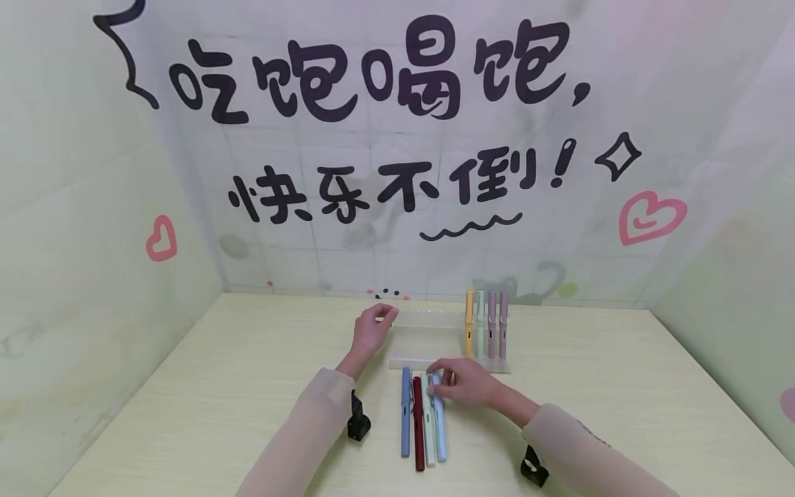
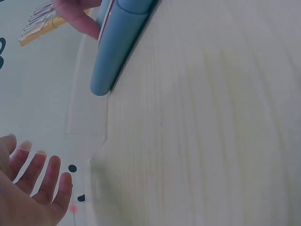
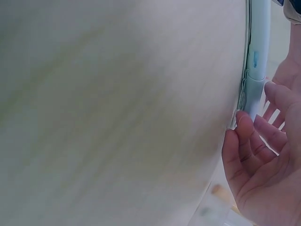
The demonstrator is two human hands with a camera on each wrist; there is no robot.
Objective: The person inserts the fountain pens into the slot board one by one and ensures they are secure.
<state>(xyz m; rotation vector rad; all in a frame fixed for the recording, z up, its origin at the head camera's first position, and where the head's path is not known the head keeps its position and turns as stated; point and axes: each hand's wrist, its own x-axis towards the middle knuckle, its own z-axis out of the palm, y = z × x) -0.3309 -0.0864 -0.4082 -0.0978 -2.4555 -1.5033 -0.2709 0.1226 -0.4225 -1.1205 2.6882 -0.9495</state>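
Note:
Four capped pens lie side by side on the table: a blue pen (image 1: pixel 406 414), a dark red pen (image 1: pixel 419 424), a pale green pen (image 1: pixel 428 428) and a light blue pen (image 1: pixel 440 431). My right hand (image 1: pixel 466 382) pinches the light blue pen near its cap end; in the right wrist view, thumb and fingers close around the cap (image 3: pixel 254 96). Behind the pens stands a clear rack (image 1: pixel 425 339) with yellow, pale green and two purple pens upright at its right side. My left hand (image 1: pixel 374 328) is at the rack's upper left corner, its fingers (image 2: pixel 44 181) loosely extended in the left wrist view.
The pale wooden table (image 1: pixel 217 386) meets a printed cloth backdrop (image 1: pixel 385 262) behind the rack, with cloth walls on both sides. Black camera mounts (image 1: pixel 357 420) are on both wrists.

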